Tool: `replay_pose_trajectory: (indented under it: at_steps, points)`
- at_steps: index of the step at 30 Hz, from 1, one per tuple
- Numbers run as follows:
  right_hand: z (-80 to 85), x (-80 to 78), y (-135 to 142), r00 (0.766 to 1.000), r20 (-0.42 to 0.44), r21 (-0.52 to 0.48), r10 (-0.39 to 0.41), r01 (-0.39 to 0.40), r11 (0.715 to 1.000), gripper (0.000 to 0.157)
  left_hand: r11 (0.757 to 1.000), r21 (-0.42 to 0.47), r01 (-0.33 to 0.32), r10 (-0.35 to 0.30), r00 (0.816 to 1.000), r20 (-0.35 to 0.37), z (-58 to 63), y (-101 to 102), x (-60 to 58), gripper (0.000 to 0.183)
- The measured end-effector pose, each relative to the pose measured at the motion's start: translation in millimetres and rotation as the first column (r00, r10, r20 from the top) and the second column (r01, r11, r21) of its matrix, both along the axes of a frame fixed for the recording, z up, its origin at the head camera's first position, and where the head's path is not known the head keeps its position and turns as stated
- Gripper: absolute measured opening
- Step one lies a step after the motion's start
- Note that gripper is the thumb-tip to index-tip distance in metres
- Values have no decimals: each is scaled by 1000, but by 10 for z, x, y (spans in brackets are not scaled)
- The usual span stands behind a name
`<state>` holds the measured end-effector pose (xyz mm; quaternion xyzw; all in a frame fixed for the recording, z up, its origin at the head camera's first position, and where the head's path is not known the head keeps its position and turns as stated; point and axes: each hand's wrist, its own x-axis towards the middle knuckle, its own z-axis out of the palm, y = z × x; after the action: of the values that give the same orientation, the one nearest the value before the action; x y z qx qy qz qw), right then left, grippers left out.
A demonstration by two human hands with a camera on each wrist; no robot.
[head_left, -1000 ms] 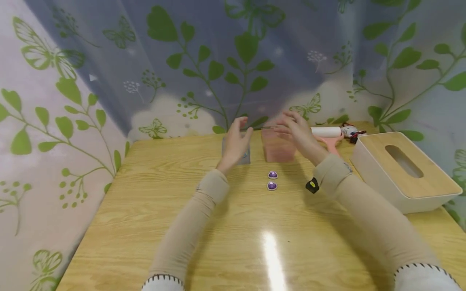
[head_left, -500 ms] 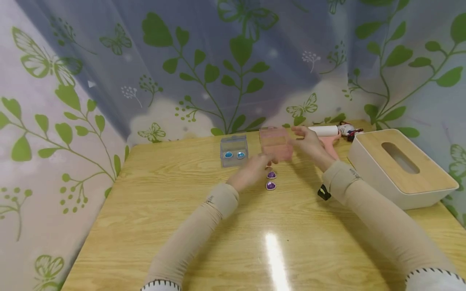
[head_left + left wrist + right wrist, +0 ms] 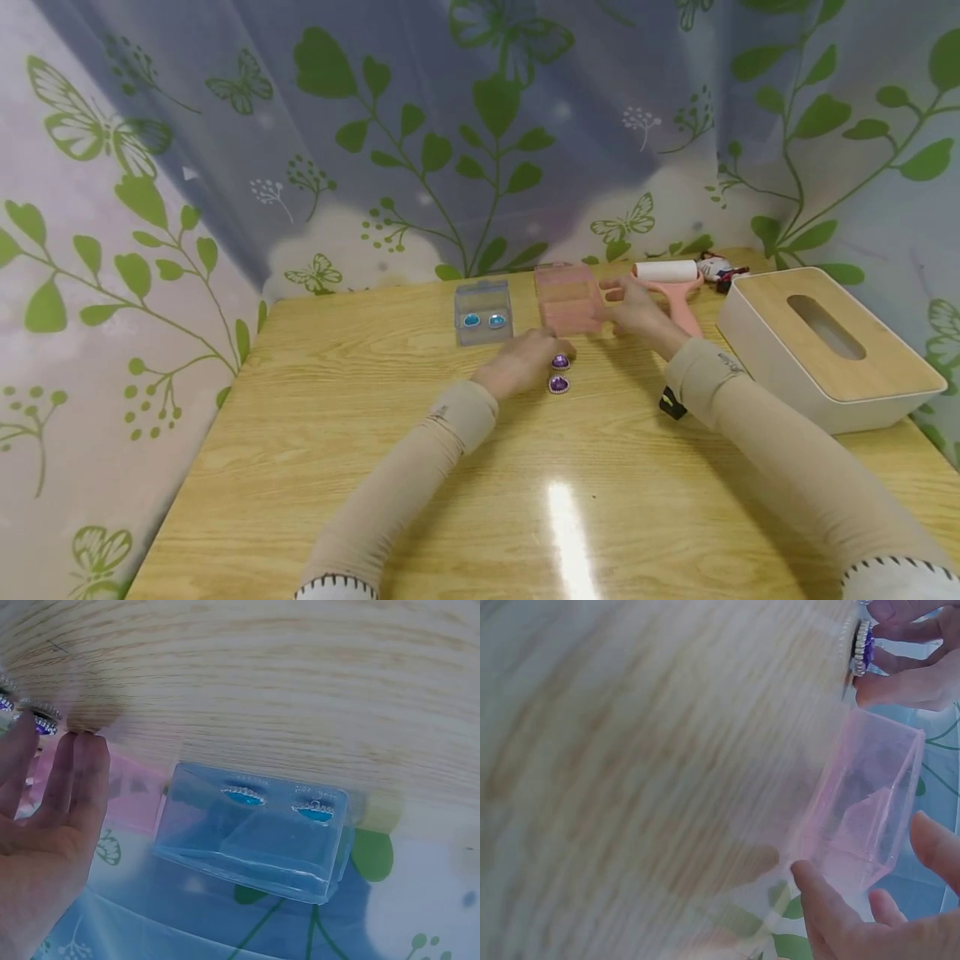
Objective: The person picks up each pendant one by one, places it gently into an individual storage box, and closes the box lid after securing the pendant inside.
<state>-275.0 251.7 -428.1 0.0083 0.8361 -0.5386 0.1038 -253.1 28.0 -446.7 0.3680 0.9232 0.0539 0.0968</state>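
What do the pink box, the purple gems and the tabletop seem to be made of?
Pink box: glossy tinted plastic, by its see-through walls and shiny edges.
Purple gems: shiny, perhaps acrylic or glass, given their bright highlights; the pale beaded rims could be metal or plastic.
Tabletop: smooth wood or wood-look laminate; grain shows, and light glares off it.

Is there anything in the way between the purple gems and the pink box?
Yes. The left hand has its fingers between the nearer purple gem and the pink box. For the farther purple gem, the nearer one lies between too. Nothing else shows there.
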Motion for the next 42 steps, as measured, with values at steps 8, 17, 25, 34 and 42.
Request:
replay_pose_trajectory:
  at_steps: [8, 17, 25, 34, 42]
  points:
    - [-20, -22, -6, 1000, 8, -25, 7, -7, 1000, 61, 1000, -16, -5, 4, 999, -51, -7, 22, -8, 22]
    - [-31, -32, 12, 1000, -2, -59, 10, -10, 998, 55, 1000, -3, -27, 27, 998, -52, 22, 28, -24, 14]
    - [-69, -42, 32, 1000, -8, -88, 16, -16, 996, 56, 992, 82, -100, 100, 995, -2, 59, 4, -6, 18]
    - [-82, -43, 19, 999, -28, -52, 15, -17, 999, 55, 963, 216, -163, 148, 985, 85, 194, -27, -73, 33]
    - [-74, -34, -26, 1000, -18, -21, 11, -11, 1000, 55, 911, 323, -256, 211, 963, 167, 292, -56, -203, 34]
